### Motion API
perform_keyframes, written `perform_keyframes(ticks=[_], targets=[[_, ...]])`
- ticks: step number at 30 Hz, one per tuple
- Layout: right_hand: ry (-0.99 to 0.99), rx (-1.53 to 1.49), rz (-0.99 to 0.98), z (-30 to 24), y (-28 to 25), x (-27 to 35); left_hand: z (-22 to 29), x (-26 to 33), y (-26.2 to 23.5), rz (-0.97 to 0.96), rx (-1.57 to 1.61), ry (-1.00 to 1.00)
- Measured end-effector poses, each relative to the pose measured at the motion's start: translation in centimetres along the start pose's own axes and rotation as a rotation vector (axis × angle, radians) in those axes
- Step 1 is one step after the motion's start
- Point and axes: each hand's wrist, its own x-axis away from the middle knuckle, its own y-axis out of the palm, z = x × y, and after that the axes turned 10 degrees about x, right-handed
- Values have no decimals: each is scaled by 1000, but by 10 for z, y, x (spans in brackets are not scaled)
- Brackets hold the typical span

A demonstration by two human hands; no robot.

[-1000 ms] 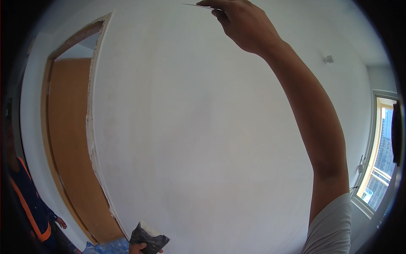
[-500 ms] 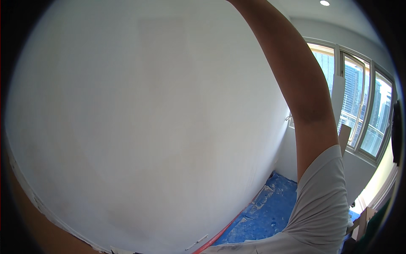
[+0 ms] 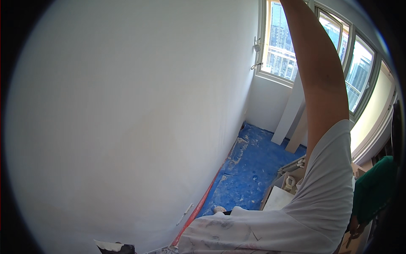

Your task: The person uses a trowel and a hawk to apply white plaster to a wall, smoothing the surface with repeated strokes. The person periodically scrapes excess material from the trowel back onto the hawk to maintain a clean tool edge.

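My right arm (image 3: 321, 76), in a pale grey short sleeve (image 3: 325, 182), reaches up beside the white wall (image 3: 139, 106). It leaves the picture at the top, so my right hand is out of view, as is anything it holds or touches. My left hand is not in the picture either. At the lower edge, a dark flat piece with white paste-like material on it (image 3: 114, 247) shows in part. What holds or supports it is hidden. The wall is mostly smooth, with faint greyish patches.
Blue sheeting (image 3: 249, 169), spotted with white, covers the floor. Red edging (image 3: 203, 199) runs along the wall's foot. Two boards (image 3: 289, 112) lean under the windows (image 3: 281, 42). A box with a tape roll (image 3: 289, 183) stands beside me. At right is another person in green (image 3: 374, 186).
The view has swung down and to the right, showing more floor, the boards, the box and the other person. My right arm stays raised. A brown area at lower left has left the picture.
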Motion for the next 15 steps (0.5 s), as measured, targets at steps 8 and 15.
perform_keyframes(ticks=[8, 15], targets=[[350, -1389, -507, -152, -26, 157, -25, 16, 56, -252, -164, 30], [648, -2492, -909, -315, -112, 321, -81, -4, 166, -641, -36, 178]])
